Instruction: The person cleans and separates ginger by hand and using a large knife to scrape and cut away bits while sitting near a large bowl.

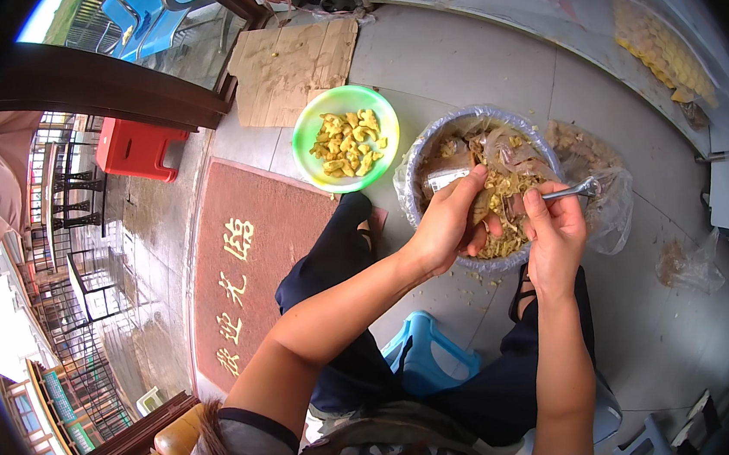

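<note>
My left hand (451,220) is over a plastic-lined tub (416,207), its fingers curled around a piece of ginger root (482,207) that they partly hide. Close by on the right, my right hand (553,230) grips a metal utensil, probably a spoon (571,192), whose one end sticks out to the right. Its other end is hidden by my fingers and the ginger. Yellow-brown peelings (502,244) lie in the tub, along with a plastic bag bearing a printed label (448,178). Beyond the tub to the left, a green-and-white basin (303,148) holds several pale, knobbly ginger pieces (347,141).
Flattened cardboard (292,65) and a red doormat with writing (257,269) lie on the left. Clear plastic bags (610,212) rest right of the tub. A blue plastic stool (423,346) stands between my legs. A red stool (136,150) is outside the doorway.
</note>
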Demonstrator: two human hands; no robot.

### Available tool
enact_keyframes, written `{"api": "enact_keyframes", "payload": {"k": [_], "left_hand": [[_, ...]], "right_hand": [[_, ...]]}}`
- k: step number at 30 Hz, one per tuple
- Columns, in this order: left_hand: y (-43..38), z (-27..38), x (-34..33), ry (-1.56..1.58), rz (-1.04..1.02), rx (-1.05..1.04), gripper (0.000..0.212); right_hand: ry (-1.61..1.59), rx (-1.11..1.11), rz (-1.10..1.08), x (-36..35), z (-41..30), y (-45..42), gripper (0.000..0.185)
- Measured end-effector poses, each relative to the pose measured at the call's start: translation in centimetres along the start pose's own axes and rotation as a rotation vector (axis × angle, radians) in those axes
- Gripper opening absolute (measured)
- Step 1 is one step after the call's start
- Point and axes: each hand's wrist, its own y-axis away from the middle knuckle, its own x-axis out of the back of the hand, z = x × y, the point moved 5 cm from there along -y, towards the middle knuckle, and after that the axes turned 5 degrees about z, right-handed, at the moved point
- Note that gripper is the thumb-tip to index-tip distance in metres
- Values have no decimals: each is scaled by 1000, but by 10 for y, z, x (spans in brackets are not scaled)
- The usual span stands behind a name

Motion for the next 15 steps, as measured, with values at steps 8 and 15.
{"api": "enact_keyframes", "payload": {"k": [8, 15], "left_hand": [[1, -3, 4, -159, 182, 65, 53], [-2, -8, -2, -265, 104, -43, 47]], "right_hand": [[123, 35, -183, -12, -4, 13, 15], [141, 31, -72, -1, -3, 3, 14]]}}
